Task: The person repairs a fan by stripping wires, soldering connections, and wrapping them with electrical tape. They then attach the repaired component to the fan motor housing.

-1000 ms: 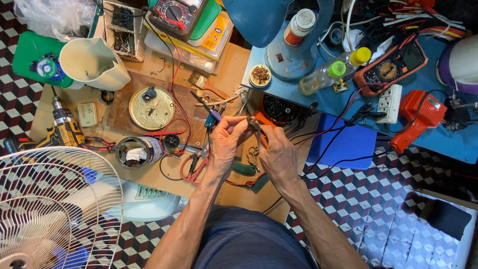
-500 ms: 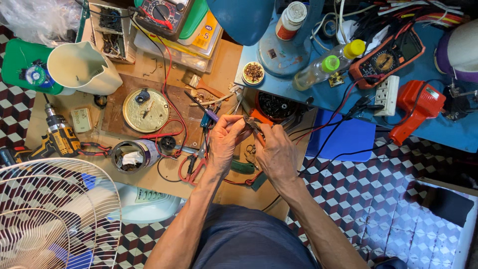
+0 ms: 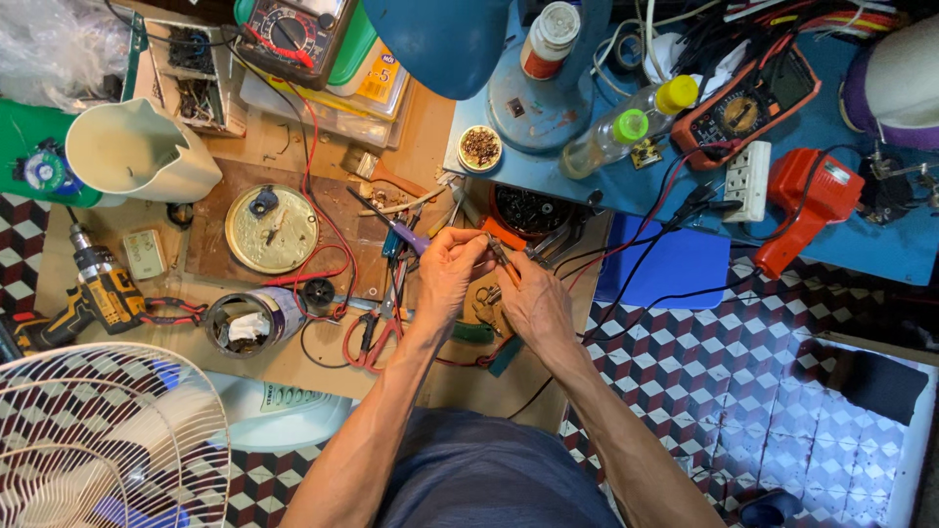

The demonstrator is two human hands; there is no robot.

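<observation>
Head view, looking down: both hands meet over the middle of the cluttered wooden counter [image 3: 293, 376]. The left hand [image 3: 452, 269] is curled, fingertips pinched on a small wire end. The right hand [image 3: 528, 298] is closed around a thin orange-handled tool [image 3: 506, 262], its tip touching what the left hand pinches. What the pinched piece is exactly is too small to tell.

Just beyond the hands sits a round black motor part [image 3: 528, 210] with wires running off it. Left of the hands lie red-handled pliers [image 3: 372, 337] and purple-handled cutters [image 3: 403, 233]. Farther left are a round brass-coloured disc [image 3: 271, 228] on a brown board, a small tin [image 3: 246, 321] stuffed with bits, and a yellow cordless drill [image 3: 98, 293]. A white plastic jug [image 3: 137, 152] stands at the top left.

An analog multimeter [image 3: 289, 34] sits at the top, and an orange digital multimeter [image 3: 748, 98] at the upper right on a blue mat [image 3: 880, 244]. Near it are a white power strip [image 3: 748, 181] and a red soldering gun [image 3: 807, 205].

A white fan grille [image 3: 98, 440] fills the lower left, over the checkered floor [image 3: 743, 391].
</observation>
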